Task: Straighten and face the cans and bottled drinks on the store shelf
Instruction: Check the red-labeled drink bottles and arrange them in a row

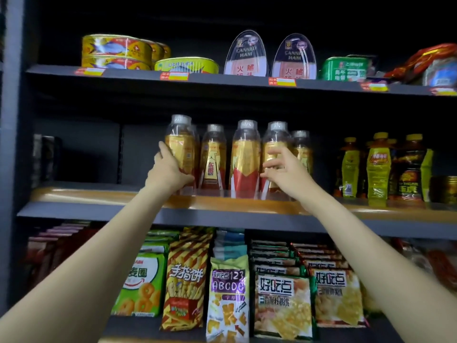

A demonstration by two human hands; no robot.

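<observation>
Middle shelf (pixel 99 195): row of gold-and-red bottles (pixel 244 159) upright, long axes vertical. Our left hand (pixel 169 169) grips the leftmost bottle (pixel 181 149), which sits at its 1 o'clock. Our right hand (pixel 288 169), fingers (pixel 273 164) spread and loosely curved, touches the fourth bottle (pixel 274 144) at 11 o'clock; we cannot tell if they grip it.

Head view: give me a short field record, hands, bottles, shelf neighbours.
left hand: grips the leftmost gold-and-red bottle from its left side
right hand: fingers spread and loosely curved at the fourth bottle; firm grip cannot be told
bottle row: front bottles upright on the middle shelf, more behind; label facings differ
right of row: yellow drink bottles and dark ones
shelf above: fish cans, canned ham, green tin
shelf below: snack packets
</observation>
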